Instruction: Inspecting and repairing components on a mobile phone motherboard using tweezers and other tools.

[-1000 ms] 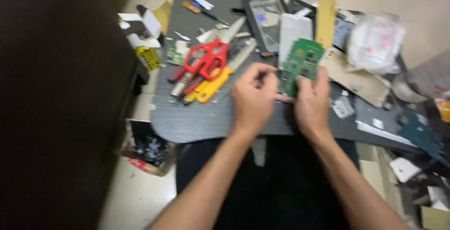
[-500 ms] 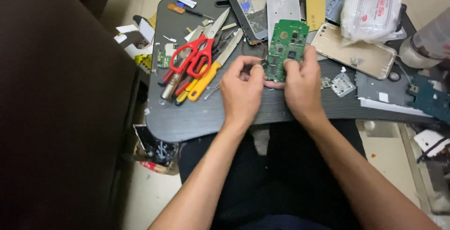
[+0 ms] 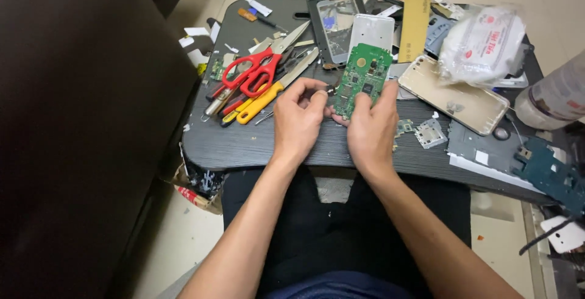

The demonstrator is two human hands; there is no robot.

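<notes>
Since half a second ago both hands have drawn a little nearer to me on the board, and the view has settled. My right hand (image 3: 370, 129) grips the green rectangular printed circuit board (image 3: 363, 79) by its lower end, thumb across its face, so it stands just right of centre frame, tilted away from me. My left hand (image 3: 297, 119) is curled at the board's lower left edge, fingertips pinched on something small and dark there; what it is I cannot tell. That reads as fine work on the board's edge now under way.

Nearest me, at the bottom of the frame, are my dark-clothed lap and forearms. Under the hands lies the dark wood-grain lap desk (image 3: 244, 146). Left of centre rest the red-handled scissors (image 3: 255, 71) over yellow-handled screwdrivers (image 3: 262, 101). To the right lies a gold metal phone back cover (image 3: 454, 95), then a crumpled white plastic bag (image 3: 484, 46). Farther off, at top centre, sits a dark phone frame (image 3: 334, 21). Pale tiled floor (image 3: 183, 238) shows lower left.
</notes>
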